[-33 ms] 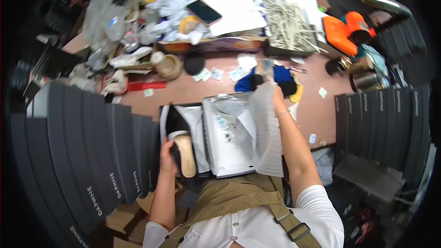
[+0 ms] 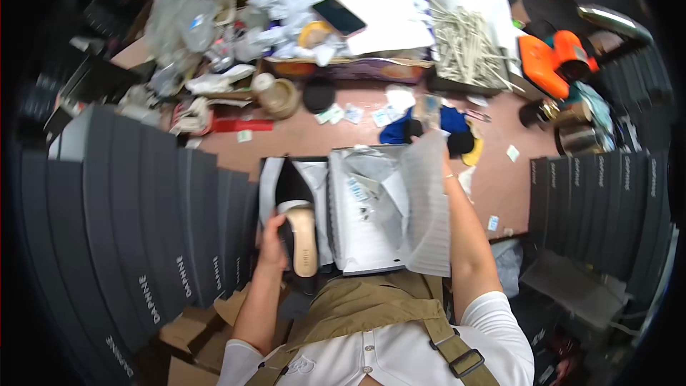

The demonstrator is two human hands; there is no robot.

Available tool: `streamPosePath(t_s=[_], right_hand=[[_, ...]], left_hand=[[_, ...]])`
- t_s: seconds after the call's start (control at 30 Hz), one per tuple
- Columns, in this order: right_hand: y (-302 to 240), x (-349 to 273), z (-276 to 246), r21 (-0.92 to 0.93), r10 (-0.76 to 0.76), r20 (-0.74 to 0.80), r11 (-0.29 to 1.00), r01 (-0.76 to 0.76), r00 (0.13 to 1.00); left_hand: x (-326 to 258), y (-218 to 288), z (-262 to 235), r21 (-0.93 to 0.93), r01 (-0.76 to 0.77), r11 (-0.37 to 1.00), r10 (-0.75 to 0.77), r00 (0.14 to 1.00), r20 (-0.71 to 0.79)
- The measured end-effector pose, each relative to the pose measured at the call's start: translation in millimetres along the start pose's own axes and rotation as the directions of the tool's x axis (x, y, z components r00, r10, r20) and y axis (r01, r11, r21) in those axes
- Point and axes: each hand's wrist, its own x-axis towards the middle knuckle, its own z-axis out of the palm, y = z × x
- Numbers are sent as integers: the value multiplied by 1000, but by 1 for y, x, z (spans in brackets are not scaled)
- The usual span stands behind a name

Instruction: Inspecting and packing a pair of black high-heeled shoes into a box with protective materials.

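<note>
"As I watch from my distant post, where does the shoe (image 2: 304, 239) appear?"

"Left of centre, over the left part of an open box (image 2: 375, 256) at the near side of the surface (image 2: 496, 186). Its black toe points far; its pale insole faces up. Whether it touches the white paper (image 2: 269, 186) lining that part, I cannot tell."

"What state do I record for each grip?"

"My left grip (image 2: 271, 243) is closed on the shoe's left side. My right grip (image 2: 437, 141) holds the far end of a ridged whitish sheet (image 2: 429, 221), which partly hides the fingers."

"What lies around them?"

"Grey boxes (image 2: 143, 221) stand in rows left and right. Far along, a dark phone (image 2: 339, 16) lies left of many pale sticks (image 2: 468, 46)."
</note>
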Motion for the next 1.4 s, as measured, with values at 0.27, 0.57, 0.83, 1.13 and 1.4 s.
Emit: streamPosePath(t_s=[0.27,0.57,0.83,1.13,1.4], right_hand=[[-111,-57,-120,540,-45,-309,814,214,950],[-261,-224,-116,237,-823,-80,532,813,562],[-287,-214,-75,-3,-755,-107,650,760,646],[-262,-210,-79,12,-739,-127,666,746,662],[-218,-175,-103,430,-400,-76,813,392,913]], left_hand=[[-62,-44,42,-115,-31,993,29,999,-17],[-102,-32,59,43,-261,964,251,954,165],[-127,-39,49,84,-182,980,171,978,122],[-128,-36,52,63,-140,988,129,980,153],[-99,-27,41,-1,-2,1000,2,956,294]])
